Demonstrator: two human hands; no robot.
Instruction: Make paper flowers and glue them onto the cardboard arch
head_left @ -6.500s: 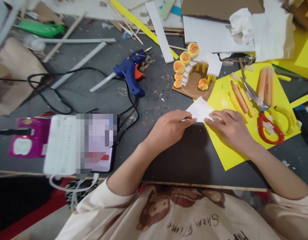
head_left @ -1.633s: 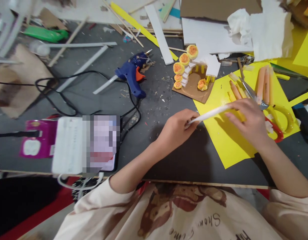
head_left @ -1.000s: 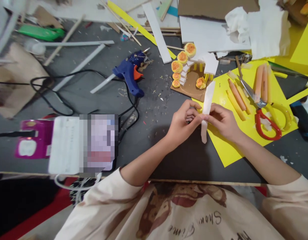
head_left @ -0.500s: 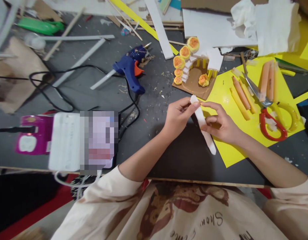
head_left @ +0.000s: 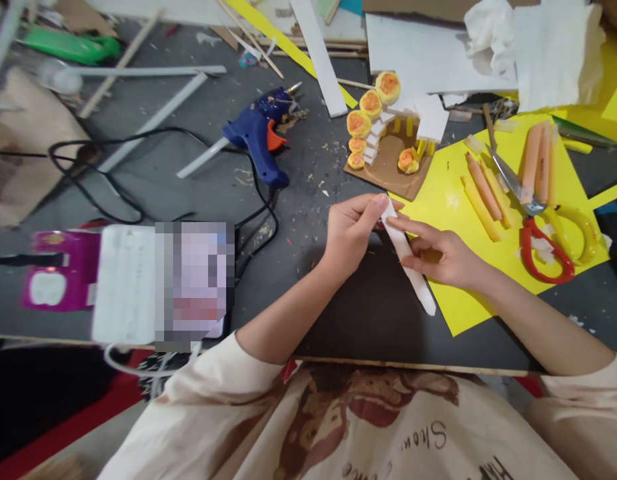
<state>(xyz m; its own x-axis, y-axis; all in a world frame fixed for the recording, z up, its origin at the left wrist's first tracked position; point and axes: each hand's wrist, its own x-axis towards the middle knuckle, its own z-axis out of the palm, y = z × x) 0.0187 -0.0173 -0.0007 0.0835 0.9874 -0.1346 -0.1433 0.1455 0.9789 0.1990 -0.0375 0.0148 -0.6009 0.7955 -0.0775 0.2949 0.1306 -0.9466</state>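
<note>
Between my two hands is a white strip (head_left: 417,283), narrow and flat, slanting from upper left to lower right above the dark table. My left hand (head_left: 352,230) pinches its upper end between thumb and fingers. With thumb and fingertips, my right hand (head_left: 441,253) grips the strip's edge around its middle. The strip's lower end juts free below my right hand. Just beyond my hands stands a small model (head_left: 388,133) on a brown cardboard base, with white steps and several yellow-orange flower-like rounds.
Yellow sheet (head_left: 473,300) lies under my right forearm, bearing scissors (head_left: 531,213) and several orange and yellow sticks (head_left: 481,190). A blue glue gun (head_left: 263,133) with a black cord rests left of the model. Phone (head_left: 203,280) and white power block (head_left: 125,283) sit near the front edge.
My left hand has shifted slightly left and down, its thumb now at the strip's very tip. My right fingertips have come down onto the strip's edge.
</note>
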